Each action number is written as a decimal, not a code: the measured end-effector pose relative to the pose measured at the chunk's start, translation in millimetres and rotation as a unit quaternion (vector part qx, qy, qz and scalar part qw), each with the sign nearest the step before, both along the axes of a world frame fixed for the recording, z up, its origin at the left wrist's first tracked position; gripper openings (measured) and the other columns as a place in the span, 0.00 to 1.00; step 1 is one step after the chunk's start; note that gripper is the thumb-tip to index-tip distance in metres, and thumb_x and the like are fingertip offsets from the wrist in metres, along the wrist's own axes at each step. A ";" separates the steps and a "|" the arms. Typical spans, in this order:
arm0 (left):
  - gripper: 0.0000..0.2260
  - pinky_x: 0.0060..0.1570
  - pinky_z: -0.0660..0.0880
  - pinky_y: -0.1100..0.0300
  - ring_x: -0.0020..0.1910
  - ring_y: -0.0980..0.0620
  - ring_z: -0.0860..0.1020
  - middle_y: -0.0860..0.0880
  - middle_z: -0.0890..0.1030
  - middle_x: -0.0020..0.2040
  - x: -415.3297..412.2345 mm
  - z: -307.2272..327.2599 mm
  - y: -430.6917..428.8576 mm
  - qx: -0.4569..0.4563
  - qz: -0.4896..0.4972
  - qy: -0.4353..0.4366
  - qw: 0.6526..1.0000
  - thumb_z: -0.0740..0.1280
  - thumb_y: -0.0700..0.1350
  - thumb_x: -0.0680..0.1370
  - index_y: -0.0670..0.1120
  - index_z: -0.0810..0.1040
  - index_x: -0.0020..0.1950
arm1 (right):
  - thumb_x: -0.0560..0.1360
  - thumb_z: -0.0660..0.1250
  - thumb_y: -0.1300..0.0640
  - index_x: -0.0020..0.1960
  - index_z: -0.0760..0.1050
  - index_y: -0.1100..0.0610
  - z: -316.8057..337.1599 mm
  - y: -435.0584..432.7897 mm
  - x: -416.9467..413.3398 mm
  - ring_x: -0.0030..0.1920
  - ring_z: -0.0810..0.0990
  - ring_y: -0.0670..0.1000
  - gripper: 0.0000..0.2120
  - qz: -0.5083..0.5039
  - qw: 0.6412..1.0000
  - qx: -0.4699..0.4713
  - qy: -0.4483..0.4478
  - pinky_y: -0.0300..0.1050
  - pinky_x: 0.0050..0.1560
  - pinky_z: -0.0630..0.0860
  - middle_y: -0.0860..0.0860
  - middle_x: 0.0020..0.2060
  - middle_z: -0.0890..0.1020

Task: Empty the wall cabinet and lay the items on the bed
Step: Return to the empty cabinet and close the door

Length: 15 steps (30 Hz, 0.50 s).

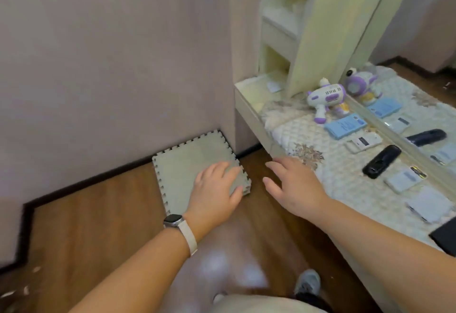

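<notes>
The bed (345, 164) with a cream quilted cover runs along the right, beside a mirror (407, 90). On it lie a purple-and-white toy gun (325, 98), a blue box (345, 125), a white box (364, 142), a black remote (381, 161) and small white packs (404, 178). The pale yellow wall cabinet (281, 31) stands open above the bed's head, its visible shelves look bare. My left hand (217, 189), with a watch on the wrist, hovers open over the floor. My right hand (293, 184) reaches forward open at the bed's corner, holding nothing.
A stack of grey-green foam puzzle mats (187, 164) lies on the wooden floor against the pink wall. A small white card (274, 85) sits on the cabinet's lower ledge. A dark flat object (446, 236) shows at the right edge. My shoe (308, 283) is below.
</notes>
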<state>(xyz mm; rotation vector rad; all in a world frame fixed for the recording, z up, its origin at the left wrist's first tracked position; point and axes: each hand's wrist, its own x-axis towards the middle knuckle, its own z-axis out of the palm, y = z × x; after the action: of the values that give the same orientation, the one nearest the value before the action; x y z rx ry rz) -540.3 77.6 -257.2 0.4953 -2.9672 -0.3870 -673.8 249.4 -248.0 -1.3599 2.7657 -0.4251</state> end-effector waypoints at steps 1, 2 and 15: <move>0.22 0.65 0.67 0.48 0.66 0.45 0.72 0.47 0.75 0.66 18.6 -0.1 -14.4 -0.006 0.015 0.002 1.000 0.57 0.57 0.76 0.51 0.75 0.67 | 0.78 0.58 0.43 0.64 0.76 0.54 2.7 -18.6 13.3 0.60 0.76 0.55 0.22 0.028 1.000 0.003 0.010 0.52 0.57 0.76 0.52 0.60 0.79; 0.22 0.64 0.68 0.48 0.65 0.45 0.72 0.47 0.75 0.66 36.5 -0.2 -27.9 -0.012 0.031 0.005 0.999 0.58 0.57 0.76 0.51 0.75 0.66 | 0.77 0.57 0.42 0.64 0.76 0.54 5.1 -36.2 25.8 0.59 0.76 0.56 0.23 0.057 0.998 0.009 0.021 0.52 0.55 0.76 0.52 0.59 0.79; 0.21 0.65 0.68 0.45 0.66 0.46 0.74 0.48 0.78 0.65 170.9 35.6 -149.5 -0.068 0.248 0.071 0.964 0.59 0.57 0.76 0.51 0.77 0.65 | 0.75 0.57 0.40 0.62 0.76 0.53 43.9 -232.6 107.6 0.59 0.77 0.55 0.23 0.297 0.952 -0.002 0.079 0.52 0.53 0.76 0.51 0.59 0.79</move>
<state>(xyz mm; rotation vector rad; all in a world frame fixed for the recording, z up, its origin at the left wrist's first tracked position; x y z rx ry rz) -369.3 -71.9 -221.6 1.1021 -2.5817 -0.1545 -566.2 16.9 -204.1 -2.1927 2.2761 -0.2955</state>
